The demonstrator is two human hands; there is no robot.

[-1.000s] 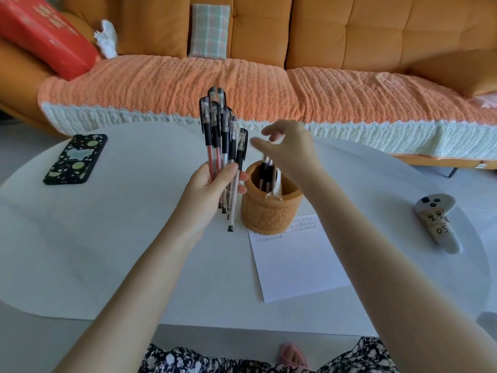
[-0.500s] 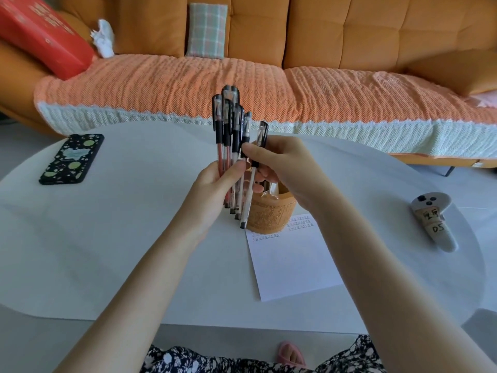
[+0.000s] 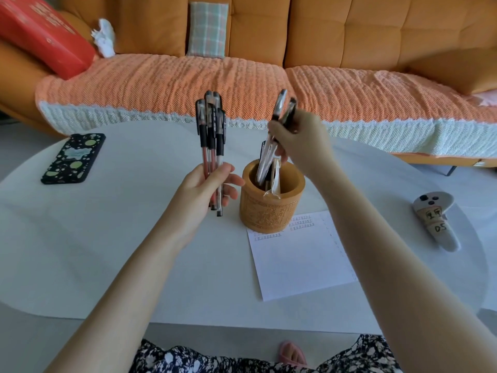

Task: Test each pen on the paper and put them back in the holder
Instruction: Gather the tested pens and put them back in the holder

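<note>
— Hands first: our left hand (image 3: 207, 189) is closed round a bundle of pens (image 3: 211, 146), caps up, just left of the holder (image 3: 271, 208). Our right hand (image 3: 301, 141) pinches two pens (image 3: 279, 114), their tips inside the holder's mouth.

— How do they handle?

— Light, stiff, smooth plastic, we judge; likely to slide in a loose fist. We would grip mid-barrel, below the caps.

— Surroundings?

— White round table (image 3: 121, 238), smooth and bare-looking. Paper (image 3: 301, 259) lies partly under the holder. Phone (image 3: 72, 157) far left; orange sofa (image 3: 322, 36) behind.

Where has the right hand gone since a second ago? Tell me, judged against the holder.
Yes. The right hand went left to the bundle, then returned above the holder with pens.
</note>
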